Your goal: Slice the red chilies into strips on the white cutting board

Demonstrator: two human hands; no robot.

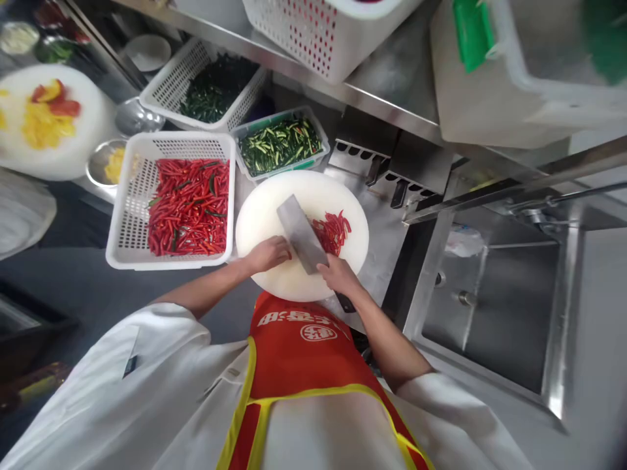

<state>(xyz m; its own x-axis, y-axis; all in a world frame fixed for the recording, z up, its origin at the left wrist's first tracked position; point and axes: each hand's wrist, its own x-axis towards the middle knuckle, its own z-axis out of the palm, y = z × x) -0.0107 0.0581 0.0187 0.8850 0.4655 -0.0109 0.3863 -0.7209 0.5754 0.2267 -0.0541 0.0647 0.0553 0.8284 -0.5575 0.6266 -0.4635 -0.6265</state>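
Note:
A round white cutting board (274, 209) lies on the steel counter in front of me. A small heap of red chillies (334, 230) sits on its right half. My right hand (339, 274) is wrapped round the handle of a cleaver (300, 232), whose broad blade lies across the middle of the board beside the chillies. My left hand (269, 253) rests on the board's near left part with its fingers curled, just left of the blade; what it holds, if anything, is hidden.
A white basket of red chillies (128, 215) stands left of the board. Behind are a tub of cut green chillies (280, 143) and a basket of dark green ones (215, 88). A steel sink (494, 307) lies to the right. Another white board with yellow and red pieces (83, 140) is far left.

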